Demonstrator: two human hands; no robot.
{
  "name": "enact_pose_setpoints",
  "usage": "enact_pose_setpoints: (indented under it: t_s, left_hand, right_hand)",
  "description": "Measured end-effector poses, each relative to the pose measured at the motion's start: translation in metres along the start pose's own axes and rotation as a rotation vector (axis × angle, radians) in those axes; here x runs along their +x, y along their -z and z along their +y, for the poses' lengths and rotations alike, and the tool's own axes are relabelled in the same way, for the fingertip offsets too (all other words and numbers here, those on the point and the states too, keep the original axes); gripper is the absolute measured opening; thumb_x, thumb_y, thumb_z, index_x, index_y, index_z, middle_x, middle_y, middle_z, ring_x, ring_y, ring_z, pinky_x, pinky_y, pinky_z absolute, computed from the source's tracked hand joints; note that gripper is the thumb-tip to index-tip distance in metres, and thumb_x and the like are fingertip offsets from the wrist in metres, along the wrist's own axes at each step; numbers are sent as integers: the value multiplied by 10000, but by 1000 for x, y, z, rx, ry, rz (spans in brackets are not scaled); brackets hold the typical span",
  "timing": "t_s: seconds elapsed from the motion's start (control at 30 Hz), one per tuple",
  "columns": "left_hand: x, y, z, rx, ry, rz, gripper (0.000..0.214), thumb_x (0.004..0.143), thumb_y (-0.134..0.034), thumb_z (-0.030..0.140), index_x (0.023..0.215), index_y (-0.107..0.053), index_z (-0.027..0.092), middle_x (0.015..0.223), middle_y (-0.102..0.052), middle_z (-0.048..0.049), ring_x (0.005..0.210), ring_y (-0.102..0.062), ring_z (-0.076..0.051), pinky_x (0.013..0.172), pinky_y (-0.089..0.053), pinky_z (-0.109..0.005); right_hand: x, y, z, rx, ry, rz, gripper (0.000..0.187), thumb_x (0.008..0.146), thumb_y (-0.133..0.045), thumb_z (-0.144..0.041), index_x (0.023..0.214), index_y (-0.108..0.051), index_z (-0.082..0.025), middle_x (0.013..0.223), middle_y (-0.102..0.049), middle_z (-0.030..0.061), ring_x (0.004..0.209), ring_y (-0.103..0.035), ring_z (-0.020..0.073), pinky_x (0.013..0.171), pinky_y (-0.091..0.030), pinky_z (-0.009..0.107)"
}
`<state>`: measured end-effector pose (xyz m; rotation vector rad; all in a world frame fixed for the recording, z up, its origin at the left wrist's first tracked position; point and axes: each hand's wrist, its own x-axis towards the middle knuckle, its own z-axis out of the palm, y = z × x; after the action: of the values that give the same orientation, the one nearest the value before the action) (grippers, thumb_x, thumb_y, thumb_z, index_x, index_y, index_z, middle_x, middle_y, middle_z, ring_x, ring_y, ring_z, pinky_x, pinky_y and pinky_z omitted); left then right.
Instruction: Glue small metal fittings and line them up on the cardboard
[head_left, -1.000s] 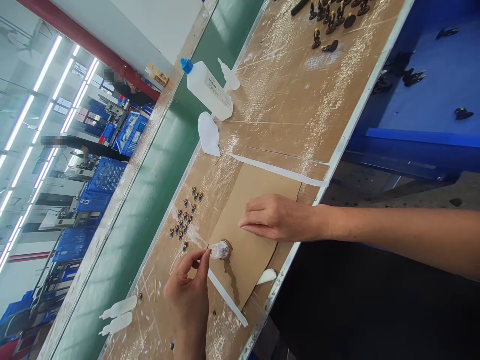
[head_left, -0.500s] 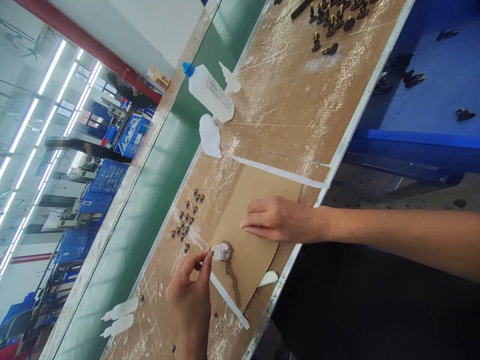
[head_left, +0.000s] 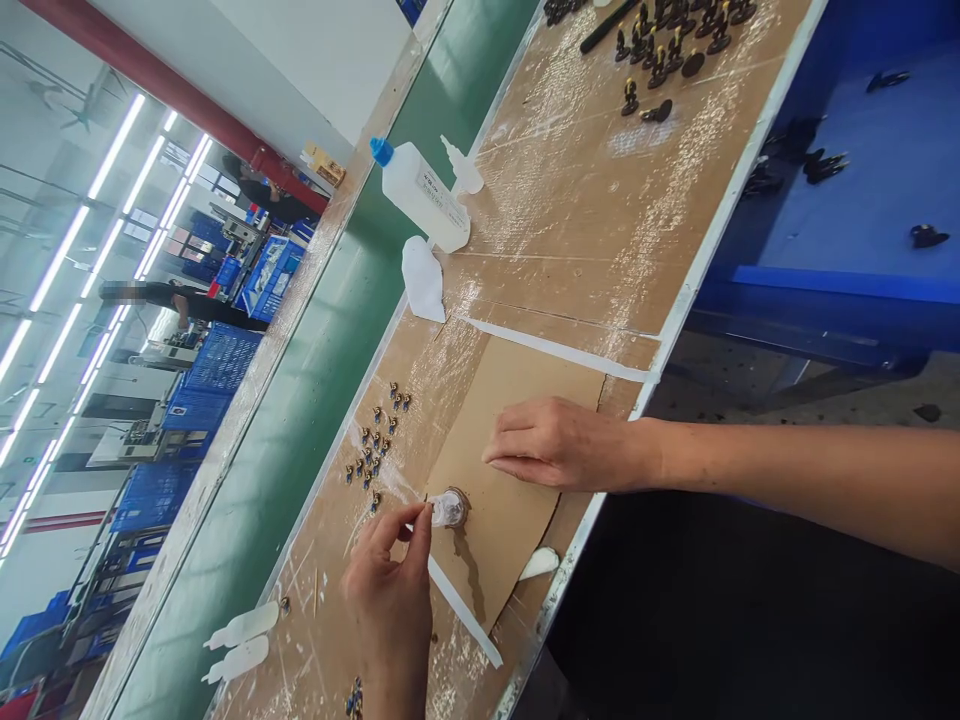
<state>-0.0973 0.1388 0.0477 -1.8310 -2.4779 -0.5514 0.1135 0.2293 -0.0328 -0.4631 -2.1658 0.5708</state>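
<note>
Left fingers (head_left: 422,540) at clear container (head_left: 450,508); blurry printed label (head_left: 433,190) on blue-capped bottle (head_left: 411,172).

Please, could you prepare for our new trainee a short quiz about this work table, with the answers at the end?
1. True or false: the cap on the large bottle is red.
2. Which of these is closest to the fingertips of the left hand?
A) the small clear container
B) the two slim bottles
C) the dark rod
3. Fill in the colour: the right hand is over a ____ sheet.

Key: 1. False, it is blue. 2. A. 3. Brown.
</note>
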Motion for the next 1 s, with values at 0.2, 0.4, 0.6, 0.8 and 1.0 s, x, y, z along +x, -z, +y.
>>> enact_pose_setpoints:
  t_s: [0.2,0.4,0.6,0.8,1.0]
  left_hand:
    - [-1,2,2,-42,105,-87,265,678,-647,509,710,-711,254,688,-658,17,677,-590,-154,665,-417,-252]
    - [-21,17,-4,-356,420,-74,357,556,-748,527,720,-715,211,676,-680,11,675,-605,-150,690,-462,-251]
    - [-75,20,-48,-430,616,326,390,467,-803,470,735,-706,204,739,-709,-5,743,-650,-165,646,-507,-223]
    - [-122,-9,-57,-296,729,466,327,593,-737,499,784,-687,239,777,-693,23,831,-618,-140,744,-476,-198]
    - [-129,-26,-63,-362,778,528,363,574,-755,508,792,-702,222,727,-671,22,709,-588,-107,636,-468,-177]
  right_hand:
    - [1,1,-1,6,-14,15,228,926,-460,-187,888,-673,-112,742,-594,60,710,-533,129,637,-399,237]
    - [-1,3,0,51,-10,29,226,927,-460,-182,899,-671,-107,756,-603,67,724,-546,129,653,-415,237]
    - [-1,1,-1,123,1,84,247,938,-446,-197,915,-669,-94,774,-627,85,745,-568,132,674,-442,243]
    - [0,1,-3,153,5,117,221,934,-462,-200,912,-661,-105,773,-643,77,735,-577,126,673,-463,243]
    - [-2,2,-3,134,12,124,211,932,-471,-199,907,-659,-107,781,-651,76,745,-591,127,681,-477,245]
